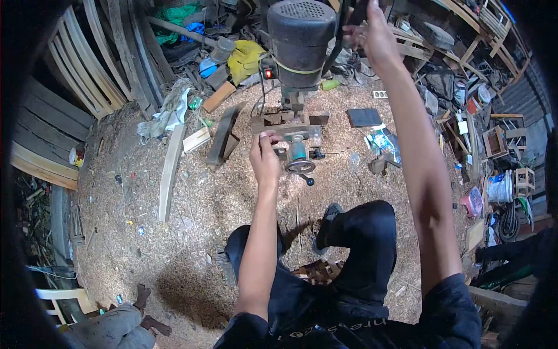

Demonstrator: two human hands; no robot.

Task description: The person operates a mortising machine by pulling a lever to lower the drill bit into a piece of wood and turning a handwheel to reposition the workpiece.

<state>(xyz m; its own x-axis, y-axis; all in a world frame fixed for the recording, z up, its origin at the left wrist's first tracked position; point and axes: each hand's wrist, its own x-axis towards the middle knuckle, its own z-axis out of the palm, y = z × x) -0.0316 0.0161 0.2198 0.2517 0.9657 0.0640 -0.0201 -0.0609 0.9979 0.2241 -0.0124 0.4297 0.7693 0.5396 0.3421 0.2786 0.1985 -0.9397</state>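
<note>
A standing machine with a grey motor (302, 35) is in front of me, its tool end pointing down over a small work table. A piece of wood (288, 129) lies across that table. At the wood's left end is my left hand (265, 160), closed with bent fingers on its near edge. Below the wood are a handwheel (300, 167) and a small black-knobbed handle (309, 181). My right hand (376, 43) is raised beside the motor, closed around a dark lever (361, 10) that runs partly out of view.
Shavings cover the floor. Left lie a long curved board (172, 174) and a dark wood block (225, 135); right, a dark flat block (364, 117). Curved planks (87, 64) lean at upper left. Another person's legs (113, 328) are at lower left. A red switch (268, 74) glows.
</note>
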